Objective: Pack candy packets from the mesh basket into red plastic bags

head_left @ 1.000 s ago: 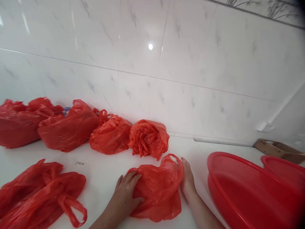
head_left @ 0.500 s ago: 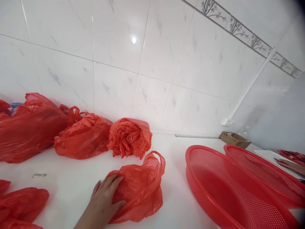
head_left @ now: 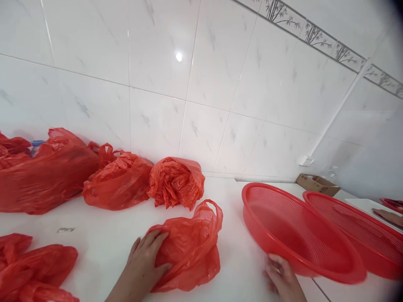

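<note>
My left hand [head_left: 145, 262] lies on a red plastic bag [head_left: 192, 251] on the white tabletop. Its fingers are spread over the bag's left side, with the thumb apart. One handle loop of this bag stands up at its far right corner. My right hand [head_left: 281, 279] is at the near left side of a red basket [head_left: 283, 224] with perforated walls, at or against its outer side. Those fingers are bent and partly blurred, so their grip is unclear. Nothing shows inside the basket.
Filled red bags [head_left: 119, 182] line the tiled wall. Another red bag [head_left: 44, 268] lies at the near left. A second red basket [head_left: 352, 222] stands close on the right. Behind are a cardboard box [head_left: 317, 184] and a white board [head_left: 362, 205], beside another person's hand [head_left: 388, 216].
My right hand has come into view beside the nearer basket. The basket's near end has come down and away from the camera. My left hand stays on the bag; the view has shifted slightly.
</note>
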A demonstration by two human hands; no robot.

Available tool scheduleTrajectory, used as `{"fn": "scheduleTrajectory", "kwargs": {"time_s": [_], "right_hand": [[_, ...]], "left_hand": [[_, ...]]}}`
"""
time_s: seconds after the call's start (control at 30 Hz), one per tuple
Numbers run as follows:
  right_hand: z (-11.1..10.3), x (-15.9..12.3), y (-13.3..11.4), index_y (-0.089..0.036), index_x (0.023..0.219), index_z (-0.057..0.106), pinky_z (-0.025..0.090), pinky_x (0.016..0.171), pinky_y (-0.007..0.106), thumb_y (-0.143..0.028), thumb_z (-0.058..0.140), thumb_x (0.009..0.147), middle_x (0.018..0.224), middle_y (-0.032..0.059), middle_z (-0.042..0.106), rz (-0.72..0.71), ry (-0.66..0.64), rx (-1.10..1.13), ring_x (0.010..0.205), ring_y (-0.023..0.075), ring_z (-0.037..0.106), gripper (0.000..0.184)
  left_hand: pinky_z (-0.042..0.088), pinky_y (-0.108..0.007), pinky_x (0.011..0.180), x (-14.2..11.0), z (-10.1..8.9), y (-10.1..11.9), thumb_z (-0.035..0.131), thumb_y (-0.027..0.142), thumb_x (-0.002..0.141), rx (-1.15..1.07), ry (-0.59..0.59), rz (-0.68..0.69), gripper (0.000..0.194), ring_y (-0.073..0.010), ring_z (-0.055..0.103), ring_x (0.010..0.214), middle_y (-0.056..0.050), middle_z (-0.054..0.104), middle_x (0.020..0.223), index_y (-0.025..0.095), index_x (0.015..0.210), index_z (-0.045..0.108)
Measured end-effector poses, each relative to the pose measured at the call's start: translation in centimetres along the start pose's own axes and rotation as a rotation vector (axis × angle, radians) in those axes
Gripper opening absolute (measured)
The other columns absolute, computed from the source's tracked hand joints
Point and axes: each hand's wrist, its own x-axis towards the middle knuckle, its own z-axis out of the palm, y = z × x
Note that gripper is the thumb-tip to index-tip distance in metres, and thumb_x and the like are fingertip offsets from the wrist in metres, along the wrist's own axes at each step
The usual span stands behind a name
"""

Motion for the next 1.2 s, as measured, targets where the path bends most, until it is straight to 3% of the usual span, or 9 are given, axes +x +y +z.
{"fn": "scheduleTrajectory", "kwargs": {"time_s": [0.13,0.23,0.33,0.43,0.63,0.8,0.93,1.07,1.2], "right_hand": [[1.7,3.7,-2.4,-0.020,0.101,0.051,0.049,0.055,0.029,-0.047,0.056,0.068,0.103,0.0075,0.059,-0.079,-0.178,-0.198,0.071,0.0185,0.064,0.042],[2.9,7.4,-3.2,-0.020,0.109,0.051,0.050,0.058,0.031,-0.041,0.042,0.077,0.103,0.0081,0.062,-0.227,-0.165,-0.463,0.071,0.0189,0.065,0.040],[3.7,10.6,-3.4,-0.018,0.129,0.041,0.048,0.085,0.040,-0.033,0.042,0.078,0.123,0.0129,0.056,-0.310,-0.045,-0.589,0.106,0.0265,0.059,0.053],[4.3,12.6,-3.0,-0.019,0.144,0.024,0.038,0.100,0.044,-0.027,0.042,0.078,0.148,0.0132,0.031,-0.404,0.060,-0.695,0.131,0.0296,0.037,0.069],[4.5,14.0,-1.6,-0.017,0.120,0.059,0.029,0.109,0.037,-0.024,0.041,0.082,0.132,0.0101,0.054,-0.565,-0.004,-0.893,0.127,0.0232,0.044,0.043],[3.4,12.5,-0.8,-0.018,0.119,0.061,0.032,0.108,0.033,-0.026,0.039,0.086,0.132,0.0081,0.056,-0.668,-0.069,-0.945,0.125,0.0197,0.047,0.041],[0.8,11.2,-0.5,-0.017,0.123,0.057,0.031,0.108,0.037,-0.029,0.041,0.085,0.135,0.0103,0.051,-0.686,-0.023,-0.968,0.128,0.0232,0.042,0.042],[-5.0,12.9,-1.1,-0.010,0.134,0.041,0.025,0.108,0.045,-0.030,0.042,0.082,0.147,0.0172,0.031,-0.594,0.374,-1.043,0.136,0.0308,0.026,0.056],[-13.6,16.3,-2.7,-0.004,0.140,0.029,0.025,0.103,0.053,-0.031,0.042,0.082,0.148,0.0261,0.022,-0.429,0.711,-1.013,0.137,0.0388,0.020,0.065]], "left_hand": [[0.020,-0.052,0.113,0.1,0.5,-0.5,0.053,0.031,0.068,0.005,0.029,0.022,0.063,-0.0273,0.040,0.132,-0.004,0.044,0.143,0.027,0.131,0.051],[0.022,-0.051,0.112,0.2,0.9,-0.8,0.053,0.031,0.068,0.019,0.062,0.040,0.062,-0.0275,0.042,0.130,-0.004,0.045,0.142,0.027,0.130,0.051],[0.023,-0.051,0.111,0.3,1.0,-0.8,0.053,0.031,0.068,0.039,0.071,0.040,0.061,-0.0276,0.043,0.129,-0.004,0.046,0.141,0.027,0.129,0.052],[0.023,-0.050,0.111,0.3,1.1,-0.8,0.054,0.031,0.068,0.061,0.080,0.033,0.061,-0.0267,0.042,0.130,-0.004,0.047,0.141,0.027,0.129,0.052],[0.024,-0.049,0.111,0.9,1.8,-1.5,0.054,0.034,0.068,0.108,0.063,0.031,0.062,-0.0272,0.042,0.129,-0.005,0.047,0.141,0.026,0.130,0.052],[0.028,-0.051,0.108,1.0,2.0,-1.8,0.052,0.037,0.071,0.110,0.104,0.072,0.060,-0.0297,0.046,0.126,-0.007,0.049,0.139,0.024,0.129,0.052],[0.032,-0.052,0.105,0.9,2.0,-1.9,0.051,0.038,0.072,0.090,0.161,0.107,0.056,-0.0338,0.048,0.124,-0.007,0.053,0.135,0.025,0.126,0.055],[0.031,-0.052,0.106,1.1,2.2,-2.4,0.051,0.038,0.072,0.104,0.128,0.103,0.057,-0.0329,0.047,0.125,-0.006,0.050,0.139,0.026,0.128,0.054],[0.029,-0.051,0.107,1.3,2.2,-2.7,0.051,0.039,0.072,0.121,0.086,0.087,0.059,-0.0316,0.045,0.127,-0.006,0.048,0.140,0.026,0.129,0.053]]}}
